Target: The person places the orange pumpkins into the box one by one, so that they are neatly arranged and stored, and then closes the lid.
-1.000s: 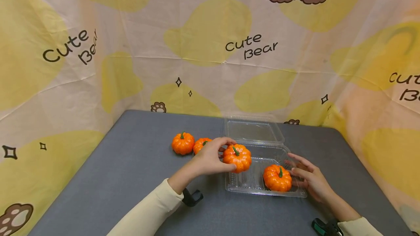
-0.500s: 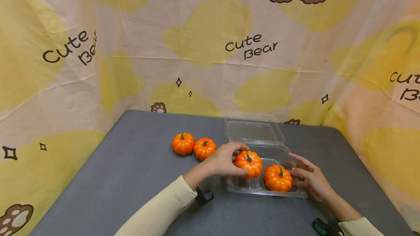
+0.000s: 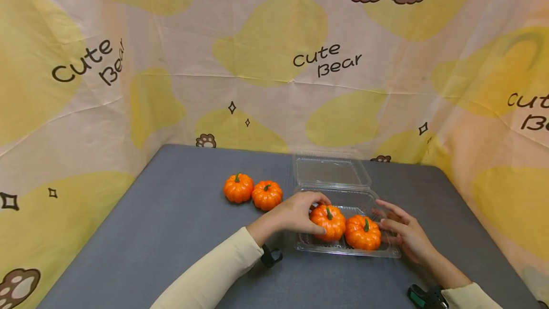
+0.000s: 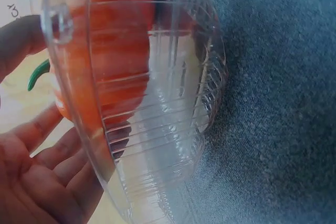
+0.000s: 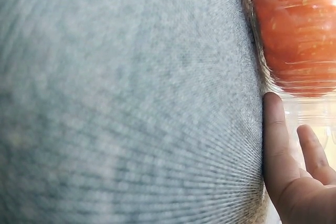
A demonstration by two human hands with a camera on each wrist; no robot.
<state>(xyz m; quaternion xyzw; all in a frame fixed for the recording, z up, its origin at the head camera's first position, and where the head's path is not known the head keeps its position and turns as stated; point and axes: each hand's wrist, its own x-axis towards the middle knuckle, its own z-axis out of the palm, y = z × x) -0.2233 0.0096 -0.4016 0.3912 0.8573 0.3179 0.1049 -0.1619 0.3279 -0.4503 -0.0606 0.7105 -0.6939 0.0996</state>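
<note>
My left hand grips a small orange pumpkin with a green stem, thumb on its near side and fingers behind. This pumpkin sits within the left part of a clear plastic clamshell container, whose wall stands before it in the left wrist view. Beside it, in the container's right part, rests a second pumpkin. My right hand lies along the container's right side with fingers extended. In the right wrist view, the fingertips of that hand are right at the clear wall.
Two more orange pumpkins, one at the left and one nearer the container, stand on the grey table. The container's lid lies folded back toward the patterned cloth backdrop.
My left hand has carried its pumpkin rightward and down into the container, beside the other one. The pumpkin it partly hid on the table now shows fully. My right hand stays put.
</note>
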